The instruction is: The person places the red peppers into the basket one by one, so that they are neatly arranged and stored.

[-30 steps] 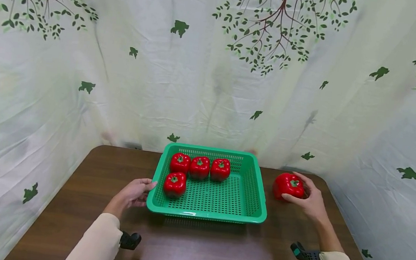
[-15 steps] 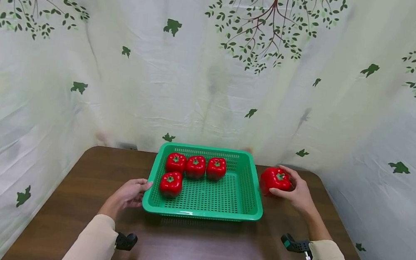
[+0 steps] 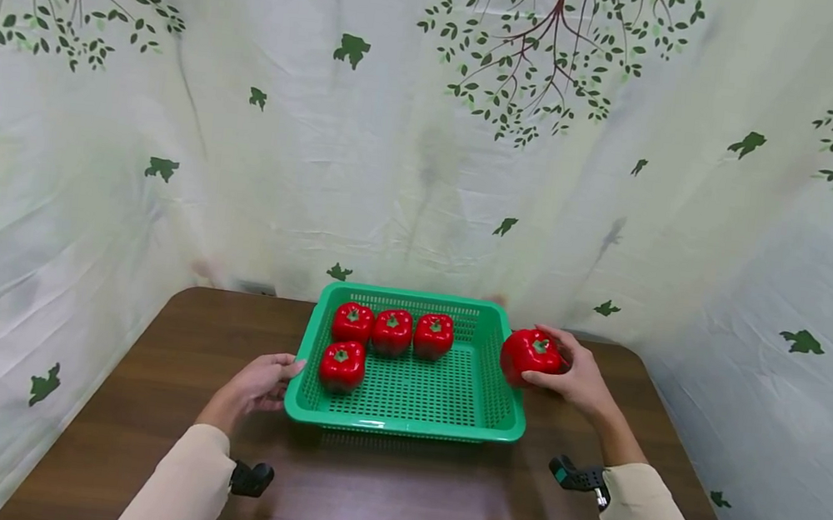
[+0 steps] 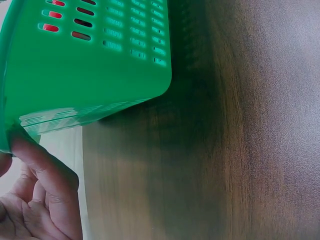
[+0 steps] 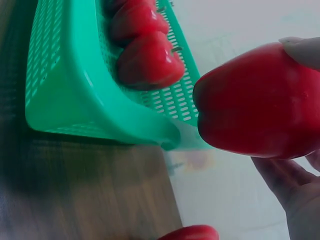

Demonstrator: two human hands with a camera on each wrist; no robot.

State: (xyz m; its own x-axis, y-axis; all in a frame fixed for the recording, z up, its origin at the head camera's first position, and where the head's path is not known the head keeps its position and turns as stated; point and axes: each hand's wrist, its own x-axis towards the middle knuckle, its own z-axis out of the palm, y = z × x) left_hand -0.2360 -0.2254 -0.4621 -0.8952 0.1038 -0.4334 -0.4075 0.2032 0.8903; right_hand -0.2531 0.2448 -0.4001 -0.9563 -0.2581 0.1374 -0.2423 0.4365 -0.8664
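Note:
A green plastic basket [image 3: 400,428] sits on the table, and my left hand [image 3: 257,387] grips its left rim. The left wrist view shows those fingers [image 4: 52,182] curled under the rim. Inside, at the left and back, stand several red bell peppers, among them a front one [image 3: 342,367] and a back right one [image 3: 433,336]. My right hand [image 3: 574,376] holds another red bell pepper [image 3: 530,355] at the basket's right rim, overlapping it in the head view. In the right wrist view this bell pepper [image 5: 260,102] is raised beside the rim, with thumb and fingers around it.
The brown wooden table [image 3: 393,501] extends in front of the basket and to both sides. Behind it hangs a pale cloth [image 3: 279,197] printed with leaves. Part of another red object [image 5: 192,233] shows at the bottom of the right wrist view.
My right hand has carried its bell pepper leftward from the table's right side to the basket's right rim. My left hand has kept its grip on the basket.

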